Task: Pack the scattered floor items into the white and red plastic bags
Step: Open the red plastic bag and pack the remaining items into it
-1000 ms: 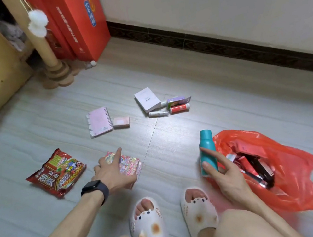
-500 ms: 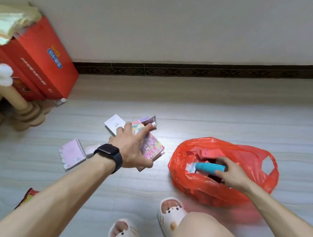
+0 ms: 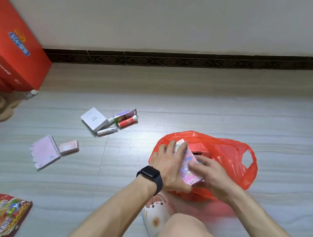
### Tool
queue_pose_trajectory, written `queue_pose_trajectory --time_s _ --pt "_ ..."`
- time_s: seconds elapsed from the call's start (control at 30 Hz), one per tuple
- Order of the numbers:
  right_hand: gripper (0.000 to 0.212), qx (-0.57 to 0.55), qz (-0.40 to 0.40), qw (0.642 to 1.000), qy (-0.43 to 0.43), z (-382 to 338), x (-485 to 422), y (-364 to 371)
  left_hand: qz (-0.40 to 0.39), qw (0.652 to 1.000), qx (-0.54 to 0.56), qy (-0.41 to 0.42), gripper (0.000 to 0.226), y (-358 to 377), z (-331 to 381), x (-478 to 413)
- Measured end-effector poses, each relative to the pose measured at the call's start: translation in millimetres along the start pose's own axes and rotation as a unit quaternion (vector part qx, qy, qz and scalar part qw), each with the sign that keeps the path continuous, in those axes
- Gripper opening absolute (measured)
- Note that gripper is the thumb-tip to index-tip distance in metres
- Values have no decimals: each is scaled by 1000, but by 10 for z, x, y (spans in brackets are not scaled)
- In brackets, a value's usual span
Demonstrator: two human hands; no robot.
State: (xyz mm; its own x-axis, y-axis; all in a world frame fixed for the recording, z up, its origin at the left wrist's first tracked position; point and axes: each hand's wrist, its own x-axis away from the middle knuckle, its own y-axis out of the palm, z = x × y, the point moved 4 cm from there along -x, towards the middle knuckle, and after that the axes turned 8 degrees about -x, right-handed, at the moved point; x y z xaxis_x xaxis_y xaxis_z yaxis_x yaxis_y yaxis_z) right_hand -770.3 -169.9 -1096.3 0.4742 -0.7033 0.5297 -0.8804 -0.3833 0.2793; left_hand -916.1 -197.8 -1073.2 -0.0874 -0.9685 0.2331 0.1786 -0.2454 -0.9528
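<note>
Left hand (image 3: 169,168) and right hand (image 3: 210,173) clasp a pink packet (image 3: 190,164) over the open red bag (image 3: 231,147) — its long axis running near-to-far, far end pointing toward the wall (image 3: 176,13).

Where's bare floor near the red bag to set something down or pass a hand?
Bare floor lies between the red bag and the skirting, right of the tubes; also between the pink notebook, the snack packet and the bag. Crowded: the bag mouth, where left hand and right hand hold the colourful pack.
</note>
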Motion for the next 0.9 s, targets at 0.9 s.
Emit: queue_pose_trajectory --time_s 0.9 --pt "50 640 -18 765 -74 92 -338 -185 -39 986 -159 0 61 29 -535 129"
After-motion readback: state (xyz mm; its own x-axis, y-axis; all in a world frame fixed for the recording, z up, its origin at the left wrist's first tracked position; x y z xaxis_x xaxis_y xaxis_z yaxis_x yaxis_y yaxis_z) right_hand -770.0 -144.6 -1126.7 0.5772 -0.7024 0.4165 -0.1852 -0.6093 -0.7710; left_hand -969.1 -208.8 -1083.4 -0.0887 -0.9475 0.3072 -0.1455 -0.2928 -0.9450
